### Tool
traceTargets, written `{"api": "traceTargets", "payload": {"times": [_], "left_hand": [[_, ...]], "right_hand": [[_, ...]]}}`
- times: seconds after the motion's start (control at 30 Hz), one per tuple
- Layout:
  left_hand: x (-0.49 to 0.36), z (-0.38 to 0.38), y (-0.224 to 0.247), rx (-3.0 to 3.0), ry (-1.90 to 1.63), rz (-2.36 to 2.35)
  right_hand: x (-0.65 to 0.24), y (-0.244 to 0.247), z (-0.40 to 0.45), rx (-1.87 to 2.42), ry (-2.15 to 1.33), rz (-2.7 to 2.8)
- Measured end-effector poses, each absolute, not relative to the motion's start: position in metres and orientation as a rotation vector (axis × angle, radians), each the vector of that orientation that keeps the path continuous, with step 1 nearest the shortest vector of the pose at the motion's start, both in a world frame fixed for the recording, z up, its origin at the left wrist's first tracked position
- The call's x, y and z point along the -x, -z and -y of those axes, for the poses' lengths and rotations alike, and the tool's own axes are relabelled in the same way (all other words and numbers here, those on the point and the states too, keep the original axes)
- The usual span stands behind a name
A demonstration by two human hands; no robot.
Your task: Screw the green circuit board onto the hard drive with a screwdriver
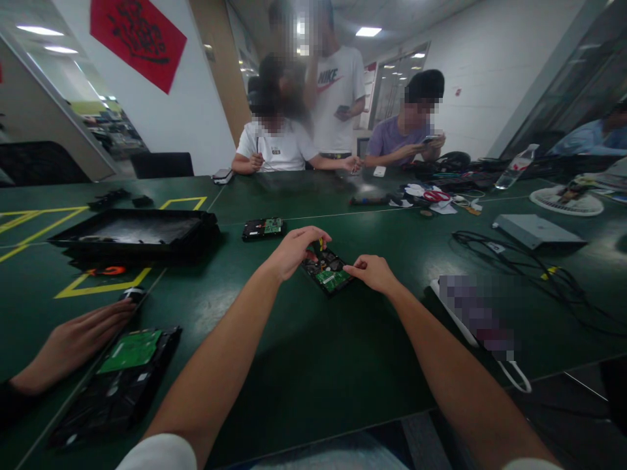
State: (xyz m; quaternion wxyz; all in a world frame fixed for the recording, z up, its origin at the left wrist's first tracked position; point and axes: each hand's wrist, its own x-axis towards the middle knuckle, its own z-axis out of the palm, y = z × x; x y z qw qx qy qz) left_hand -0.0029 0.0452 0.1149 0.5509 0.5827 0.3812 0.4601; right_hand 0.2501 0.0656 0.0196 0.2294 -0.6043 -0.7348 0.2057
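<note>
A hard drive [333, 277] lies on the green table with its green circuit board facing up. Over its far left part, my left hand [300, 251] is closed around a small black-and-yellow tool [321, 244], which looks like a screwdriver. Fingers hide most of that tool, and its tip cannot be made out. My right hand [373, 271] pinches the drive's right edge between thumb and fingers. Just beyond my left hand rests a second hard drive [263, 228], its board also upward.
A co-worker's hand [83, 339] at left touches a black cylinder [132, 295] near another drive [122, 372]. Black trays [137, 228] are stacked behind. At right are a phone-like object [470, 313], black cables [519, 267], a grey box [539, 232] and a bottle [516, 167]. Several people are opposite.
</note>
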Motion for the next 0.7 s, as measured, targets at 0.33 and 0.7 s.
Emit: {"api": "traceTargets", "payload": {"times": [0.33, 0.7], "left_hand": [[-0.001, -0.0421, -0.1155, -1.212, -1.084, -0.852], [0.0022, -0.0465, -0.1116, -1.329, -1.089, -0.85]], "right_hand": [[-0.2519, -0.0199, -0.0663, 1.643, -0.559, 2.053], [-0.251, -0.0169, -0.0685, 1.658, -0.508, 2.062]]}}
